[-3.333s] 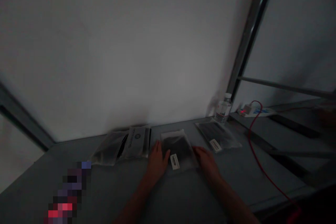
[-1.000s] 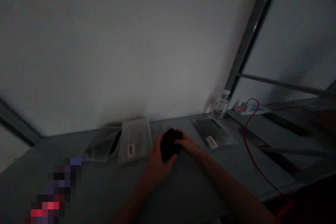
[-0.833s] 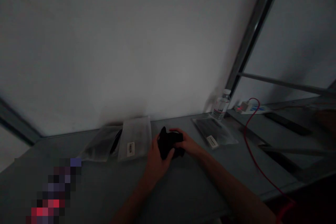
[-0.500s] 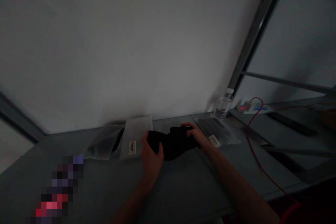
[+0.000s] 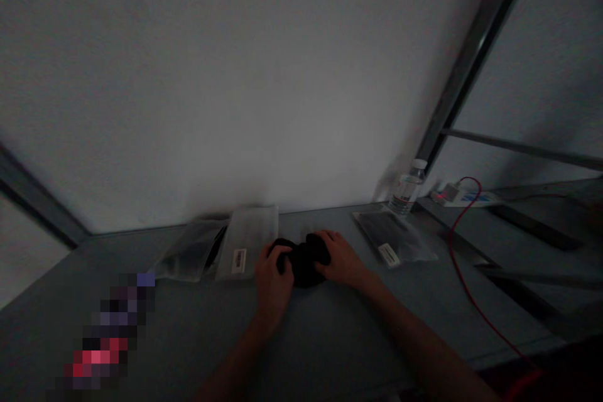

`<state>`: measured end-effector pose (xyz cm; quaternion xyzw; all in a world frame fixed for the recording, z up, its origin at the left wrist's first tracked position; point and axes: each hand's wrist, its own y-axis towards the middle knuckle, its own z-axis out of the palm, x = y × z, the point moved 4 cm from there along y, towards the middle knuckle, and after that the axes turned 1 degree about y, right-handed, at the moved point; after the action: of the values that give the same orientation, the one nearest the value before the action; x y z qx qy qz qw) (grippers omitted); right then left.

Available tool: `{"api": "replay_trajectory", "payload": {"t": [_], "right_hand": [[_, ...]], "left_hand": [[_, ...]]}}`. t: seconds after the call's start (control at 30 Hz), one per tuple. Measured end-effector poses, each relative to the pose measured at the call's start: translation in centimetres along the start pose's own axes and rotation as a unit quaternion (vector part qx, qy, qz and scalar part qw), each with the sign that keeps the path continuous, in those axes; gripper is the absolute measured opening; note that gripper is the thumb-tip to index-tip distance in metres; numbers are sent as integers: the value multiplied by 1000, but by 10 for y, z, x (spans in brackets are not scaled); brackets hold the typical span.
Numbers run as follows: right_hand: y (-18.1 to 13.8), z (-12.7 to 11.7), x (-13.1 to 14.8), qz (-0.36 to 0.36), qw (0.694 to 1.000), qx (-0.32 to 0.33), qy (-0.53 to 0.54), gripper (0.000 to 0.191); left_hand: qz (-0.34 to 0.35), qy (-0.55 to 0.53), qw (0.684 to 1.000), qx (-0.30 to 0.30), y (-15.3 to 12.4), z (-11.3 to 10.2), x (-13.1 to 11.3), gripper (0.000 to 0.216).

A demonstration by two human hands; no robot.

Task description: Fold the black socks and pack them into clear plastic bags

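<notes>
A piece of soft black cloth (image 5: 305, 269) is bunched up at the middle of the grey table. My left hand (image 5: 276, 273) grips its left end, thumb and fingers curled over a fold. On the other side, my right hand (image 5: 336, 259) has its fingers closed round the right end. The cloth's exact kind is hard to make out in the dim light. Just left of my left hand lies a frosted plastic bag (image 5: 254, 235) with a white barcode label. Right of my right hand is another labelled clear bag (image 5: 391, 235) with something dark inside.
Another clear bag (image 5: 186, 254) lies at the left. A water bottle (image 5: 407, 188) stands by the wall at the right. Beyond it are a power strip (image 5: 471, 198), a red cable (image 5: 459, 267) and a dark flat bar (image 5: 534, 226). A pixelated patch covers the lower left.
My right hand has moved left, towards my left hand. Between them the black cloth has gone from spread out to a shorter, bunched shape.
</notes>
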<state>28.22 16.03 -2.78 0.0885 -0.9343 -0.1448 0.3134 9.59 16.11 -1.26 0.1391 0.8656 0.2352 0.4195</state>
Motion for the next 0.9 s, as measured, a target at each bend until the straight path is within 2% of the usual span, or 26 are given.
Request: {"api": "replay_trajectory", "payload": {"t": [0.07,0.17,0.27,0.33,0.4,0.47,0.6,0.7,0.8,0.9], "right_hand": [[3,-3,-5,22,999,-35,26,57],[8,-20,-25,92,980,-153,94,45],[8,-42,-58,203,917,-299,166,34],[9,-50,-79,245,890,-341,178,40],[11,-52,-96,267,879,-355,174,45],[13,-49,-105,276,878,-355,165,43],[15,-37,-107,260,893,-338,141,36],[16,-33,-102,238,908,-325,117,32],[17,-30,-97,219,920,-308,106,35],[18,-28,-89,198,929,-298,97,48]], "left_hand": [[-13,4,1000,-6,2,-2,3,22],[-36,4,999,-38,6,-9,7,23],[-53,7,996,-78,10,-20,7,23],[-59,8,993,-104,10,-27,4,21],[-66,1,990,-122,9,-33,0,17],[-78,-33,990,-116,5,-34,-4,9],[-106,-117,987,-26,-3,-26,-10,7],[-107,-64,992,-29,-4,-26,-11,8],[-63,-21,998,-21,-1,-23,-13,7],[21,-19,995,93,-4,-7,-18,7]]}}
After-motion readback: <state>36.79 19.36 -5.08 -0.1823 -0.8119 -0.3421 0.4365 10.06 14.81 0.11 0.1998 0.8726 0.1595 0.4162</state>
